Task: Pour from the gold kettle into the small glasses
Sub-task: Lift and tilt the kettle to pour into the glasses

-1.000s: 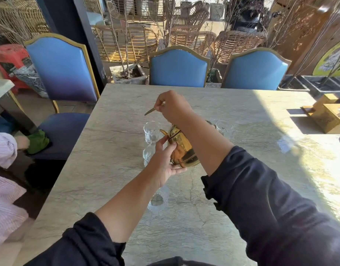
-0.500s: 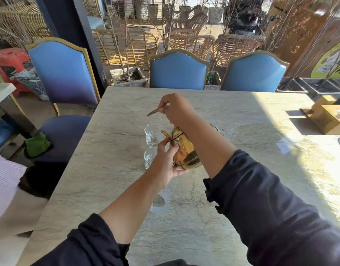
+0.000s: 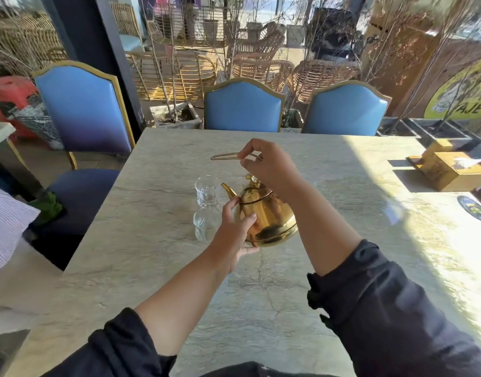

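A shiny gold kettle (image 3: 269, 216) is near the middle of the stone table (image 3: 152, 240), its spout pointing left toward two small clear glasses. One glass (image 3: 206, 190) stands just left of the spout, the other glass (image 3: 204, 224) closer to me. My right hand (image 3: 266, 165) is above the lid, fingers closed on the kettle's thin wire handle (image 3: 224, 157). My left hand (image 3: 234, 235) presses against the kettle's left side and base. I cannot tell whether the kettle rests on the table or hangs just above it.
Three blue padded chairs (image 3: 242, 107) stand around the table's far and left sides. A yellow box (image 3: 448, 167) sits at the right edge, with a round dark coaster (image 3: 474, 208) near it. A person in a striped garment (image 3: 5, 224) is at the far left.
The kettle has come back from a tilt toward the far glass to upright, its lid knob now showing. My right hand stayed on the handle, my left hand on the kettle's side.
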`<state>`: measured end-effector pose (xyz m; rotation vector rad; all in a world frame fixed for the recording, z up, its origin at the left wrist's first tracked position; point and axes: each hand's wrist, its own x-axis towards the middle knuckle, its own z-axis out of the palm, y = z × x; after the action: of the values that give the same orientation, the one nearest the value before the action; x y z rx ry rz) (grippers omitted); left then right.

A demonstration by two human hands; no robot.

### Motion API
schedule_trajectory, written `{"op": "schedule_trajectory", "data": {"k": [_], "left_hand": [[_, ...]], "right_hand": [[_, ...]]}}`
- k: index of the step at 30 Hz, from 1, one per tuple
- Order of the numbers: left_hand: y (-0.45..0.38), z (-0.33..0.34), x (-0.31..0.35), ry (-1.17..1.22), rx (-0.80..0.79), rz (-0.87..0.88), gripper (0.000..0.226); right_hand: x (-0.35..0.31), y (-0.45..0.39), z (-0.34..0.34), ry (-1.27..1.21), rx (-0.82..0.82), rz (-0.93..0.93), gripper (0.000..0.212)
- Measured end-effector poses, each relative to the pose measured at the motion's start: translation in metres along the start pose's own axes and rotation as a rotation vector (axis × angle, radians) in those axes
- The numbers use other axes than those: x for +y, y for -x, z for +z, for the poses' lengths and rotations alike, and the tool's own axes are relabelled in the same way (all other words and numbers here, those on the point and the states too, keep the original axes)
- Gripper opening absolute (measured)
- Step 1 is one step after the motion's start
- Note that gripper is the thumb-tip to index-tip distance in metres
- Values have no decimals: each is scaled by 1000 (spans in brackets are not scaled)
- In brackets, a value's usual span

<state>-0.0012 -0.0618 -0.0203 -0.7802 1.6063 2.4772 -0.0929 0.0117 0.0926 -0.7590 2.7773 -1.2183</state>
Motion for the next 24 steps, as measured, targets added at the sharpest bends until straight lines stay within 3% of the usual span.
{"op": "schedule_trajectory", "data": {"k": [6,11,24], "left_hand": [[24,18,-21,81,3,-6,62],[39,28,-32,165,69,9,52],[54,22,-34,254,166,-51,52]], "right_hand": [[5,15,-14,1,-84,-67,14],[5,23,-11,9,-181,-93,15],[-26,28,10,146,-309,-156,16]]}}
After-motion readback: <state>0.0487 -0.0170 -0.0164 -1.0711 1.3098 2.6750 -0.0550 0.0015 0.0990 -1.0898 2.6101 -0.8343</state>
